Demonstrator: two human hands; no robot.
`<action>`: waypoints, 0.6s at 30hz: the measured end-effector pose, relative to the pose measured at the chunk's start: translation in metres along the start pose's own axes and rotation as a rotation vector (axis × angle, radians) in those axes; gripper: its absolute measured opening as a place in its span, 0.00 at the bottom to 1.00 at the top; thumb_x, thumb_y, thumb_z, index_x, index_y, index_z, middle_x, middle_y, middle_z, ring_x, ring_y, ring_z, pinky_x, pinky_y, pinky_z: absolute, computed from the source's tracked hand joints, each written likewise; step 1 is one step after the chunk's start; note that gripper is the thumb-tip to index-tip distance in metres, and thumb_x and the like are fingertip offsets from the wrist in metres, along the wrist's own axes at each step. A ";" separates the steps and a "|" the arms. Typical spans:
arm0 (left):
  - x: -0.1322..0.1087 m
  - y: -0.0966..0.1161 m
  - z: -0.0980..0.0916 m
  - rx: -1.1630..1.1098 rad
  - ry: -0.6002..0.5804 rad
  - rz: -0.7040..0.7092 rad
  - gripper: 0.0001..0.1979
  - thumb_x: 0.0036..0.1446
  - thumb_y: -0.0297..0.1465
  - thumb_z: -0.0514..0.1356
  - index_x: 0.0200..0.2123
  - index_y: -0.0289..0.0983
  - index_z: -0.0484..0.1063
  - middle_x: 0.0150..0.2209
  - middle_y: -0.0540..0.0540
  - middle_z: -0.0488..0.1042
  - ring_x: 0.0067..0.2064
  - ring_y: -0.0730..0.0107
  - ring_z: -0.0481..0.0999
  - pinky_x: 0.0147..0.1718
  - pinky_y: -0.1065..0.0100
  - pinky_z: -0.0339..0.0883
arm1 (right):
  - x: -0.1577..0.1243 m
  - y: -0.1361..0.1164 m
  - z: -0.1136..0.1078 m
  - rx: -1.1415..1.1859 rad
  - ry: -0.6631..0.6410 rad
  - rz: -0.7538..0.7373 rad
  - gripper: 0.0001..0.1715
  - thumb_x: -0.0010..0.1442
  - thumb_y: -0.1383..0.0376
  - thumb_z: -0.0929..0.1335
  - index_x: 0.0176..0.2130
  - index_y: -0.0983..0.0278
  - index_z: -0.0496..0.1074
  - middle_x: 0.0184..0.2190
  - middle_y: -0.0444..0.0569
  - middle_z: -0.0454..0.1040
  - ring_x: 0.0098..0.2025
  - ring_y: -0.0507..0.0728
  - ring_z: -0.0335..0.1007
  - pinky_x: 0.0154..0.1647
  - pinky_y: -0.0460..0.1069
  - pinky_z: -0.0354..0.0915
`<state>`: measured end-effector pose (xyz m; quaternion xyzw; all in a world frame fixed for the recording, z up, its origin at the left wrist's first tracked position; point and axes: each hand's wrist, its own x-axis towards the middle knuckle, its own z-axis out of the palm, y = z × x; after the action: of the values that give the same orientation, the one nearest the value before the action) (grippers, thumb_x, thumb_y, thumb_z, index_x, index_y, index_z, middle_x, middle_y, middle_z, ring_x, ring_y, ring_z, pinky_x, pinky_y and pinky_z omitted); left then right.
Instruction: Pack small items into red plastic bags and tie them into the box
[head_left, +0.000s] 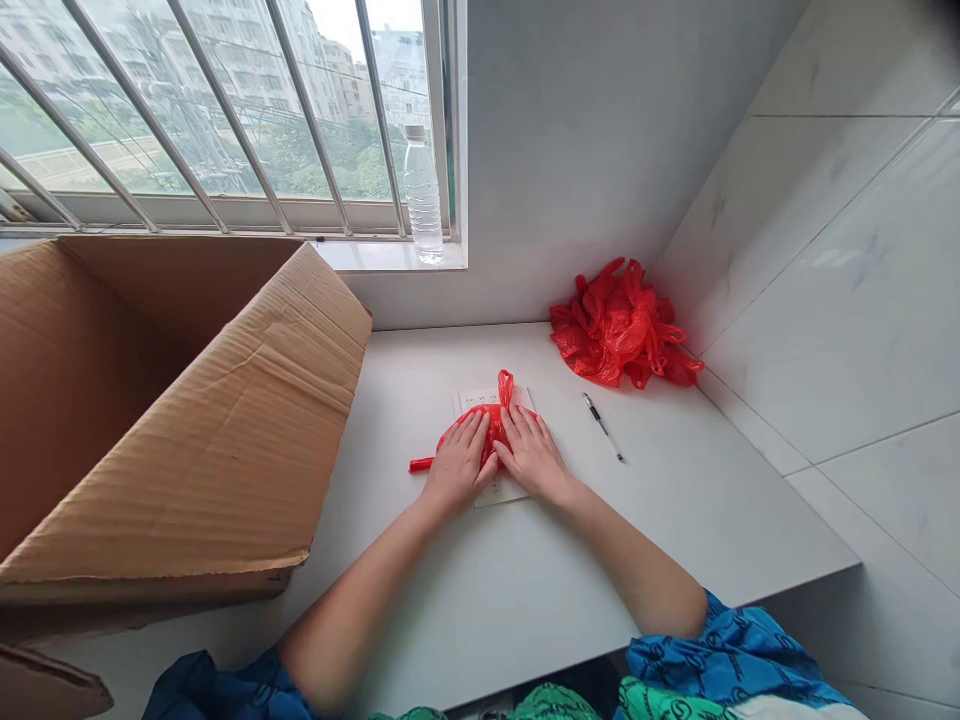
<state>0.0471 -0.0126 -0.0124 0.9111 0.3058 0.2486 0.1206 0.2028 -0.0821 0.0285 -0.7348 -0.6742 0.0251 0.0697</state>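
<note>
A red plastic bag lies bunched on a sheet of printed paper in the middle of the white table. One handle loop of the bag stands up at its far side. My left hand rests flat on the bag's left part, fingers stretched out. On the right part, my right hand presses down the same way, its thumb near the left one. Just left of my left hand, a thin red stick-like piece pokes out; whether it belongs to the bag I cannot tell.
A large open cardboard box fills the left side. Crumpled red plastic bags are heaped at the back right, by the tiled wall. Nearer lies a pen. A clear water bottle stands on the sill of the barred window.
</note>
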 end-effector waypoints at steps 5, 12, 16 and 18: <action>0.000 -0.001 0.002 0.008 0.007 0.001 0.31 0.68 0.42 0.46 0.68 0.33 0.54 0.69 0.37 0.56 0.70 0.53 0.54 0.67 0.49 0.54 | -0.001 -0.001 -0.002 0.002 -0.014 0.005 0.37 0.72 0.53 0.52 0.71 0.70 0.45 0.73 0.55 0.42 0.74 0.63 0.36 0.73 0.61 0.39; 0.000 0.000 0.000 0.030 -0.007 -0.002 0.31 0.69 0.42 0.45 0.68 0.31 0.54 0.69 0.36 0.55 0.70 0.54 0.54 0.67 0.49 0.54 | 0.000 -0.001 -0.001 0.000 -0.011 0.002 0.37 0.72 0.53 0.52 0.71 0.70 0.46 0.73 0.55 0.43 0.74 0.63 0.37 0.73 0.61 0.39; 0.001 0.002 0.000 0.014 -0.015 -0.019 0.31 0.68 0.41 0.46 0.68 0.32 0.53 0.69 0.37 0.56 0.70 0.54 0.54 0.67 0.50 0.53 | 0.001 0.001 0.001 0.023 -0.006 -0.004 0.37 0.72 0.53 0.52 0.71 0.70 0.47 0.73 0.56 0.44 0.74 0.63 0.38 0.73 0.62 0.39; 0.000 0.004 -0.003 -0.008 -0.007 -0.024 0.30 0.68 0.42 0.47 0.68 0.35 0.54 0.68 0.38 0.58 0.69 0.54 0.56 0.67 0.49 0.52 | 0.001 0.006 0.000 0.059 -0.003 -0.023 0.37 0.72 0.52 0.53 0.71 0.69 0.48 0.72 0.55 0.45 0.73 0.63 0.38 0.72 0.62 0.39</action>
<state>0.0474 -0.0151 -0.0083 0.9078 0.3151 0.2451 0.1284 0.2086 -0.0813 0.0277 -0.7247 -0.6815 0.0455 0.0907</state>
